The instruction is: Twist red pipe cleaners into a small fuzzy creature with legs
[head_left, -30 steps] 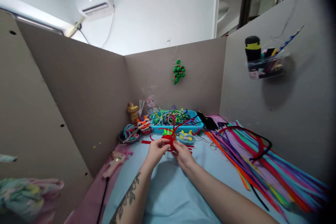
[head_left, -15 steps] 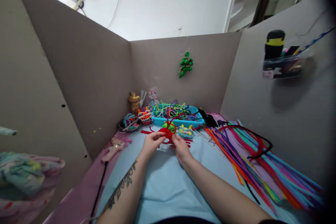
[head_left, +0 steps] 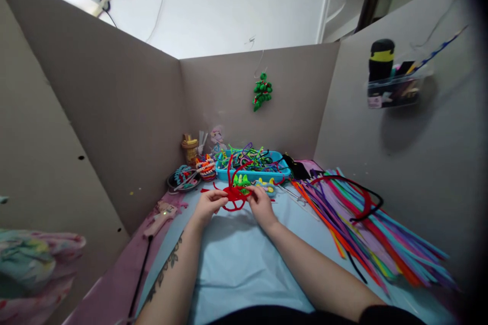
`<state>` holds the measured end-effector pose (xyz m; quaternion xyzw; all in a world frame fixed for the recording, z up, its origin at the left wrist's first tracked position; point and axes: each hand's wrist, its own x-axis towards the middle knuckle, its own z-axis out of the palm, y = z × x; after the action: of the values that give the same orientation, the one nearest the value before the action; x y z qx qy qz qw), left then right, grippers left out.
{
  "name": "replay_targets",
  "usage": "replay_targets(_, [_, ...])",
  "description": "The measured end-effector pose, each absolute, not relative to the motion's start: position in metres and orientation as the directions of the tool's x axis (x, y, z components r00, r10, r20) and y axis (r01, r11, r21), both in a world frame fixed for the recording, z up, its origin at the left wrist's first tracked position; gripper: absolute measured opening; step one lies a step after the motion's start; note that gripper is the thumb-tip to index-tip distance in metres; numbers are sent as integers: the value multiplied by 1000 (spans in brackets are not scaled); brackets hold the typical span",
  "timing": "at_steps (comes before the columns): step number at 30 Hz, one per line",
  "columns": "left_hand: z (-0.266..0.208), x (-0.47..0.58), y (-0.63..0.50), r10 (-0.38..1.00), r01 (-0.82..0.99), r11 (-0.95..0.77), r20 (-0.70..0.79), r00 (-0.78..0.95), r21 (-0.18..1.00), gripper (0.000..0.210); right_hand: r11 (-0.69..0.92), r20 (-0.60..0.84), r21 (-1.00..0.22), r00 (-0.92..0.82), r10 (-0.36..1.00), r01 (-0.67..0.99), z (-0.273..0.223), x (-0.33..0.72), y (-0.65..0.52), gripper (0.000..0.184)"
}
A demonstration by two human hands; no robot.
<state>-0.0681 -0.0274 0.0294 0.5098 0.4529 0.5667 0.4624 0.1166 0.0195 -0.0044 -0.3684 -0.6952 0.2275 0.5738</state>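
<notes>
Between my hands is a red pipe-cleaner piece (head_left: 235, 194), with a dense middle, loops below and long stems sticking up. My left hand (head_left: 208, 205) pinches its left side, fingers closed. On the other side my right hand (head_left: 262, 207) grips a red stem between thumb and fingers. Just behind the piece sits a green pipe-cleaner figure (head_left: 241, 181), partly covered by red stems. A blue and yellow figure (head_left: 266, 186) lies beside it, partly behind my right hand. Red strips lie on the cloth near both hands.
A blue tray (head_left: 224, 173) of tangled pipe cleaners stands at the back. Long coloured pipe cleaners (head_left: 358, 218) spread at right. A pink glue gun (head_left: 162, 218) with a black cord and a dark bowl (head_left: 171, 182) are at left. A green ornament (head_left: 263, 92) hangs from the back panel.
My hands have moved apart, the left one outward to the left. The red piece is now spread wider, with its loops showing below. The whole view has shifted slightly.
</notes>
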Motion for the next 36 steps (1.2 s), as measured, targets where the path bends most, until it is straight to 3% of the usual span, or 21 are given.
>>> replay_targets(9, [33,-70,-28,978,21,-177,178,-109,984,32,626,657,-750,132,742,211,-2,122,25,17])
replay_targets(24, [28,-72,-22,945,42,-215,219,-243,976,36,534,580,-812,217,785,237,5,129,34,12])
replay_targets(32, [29,-69,-24,957,113,-182,202,-208,977,34,372,373,-920,13,928,-125,11,114,18,21])
replay_targets(36, [29,-68,-23,966,120,-163,183,-182,979,32,332,353,-915,-56,934,-230,9,107,11,20])
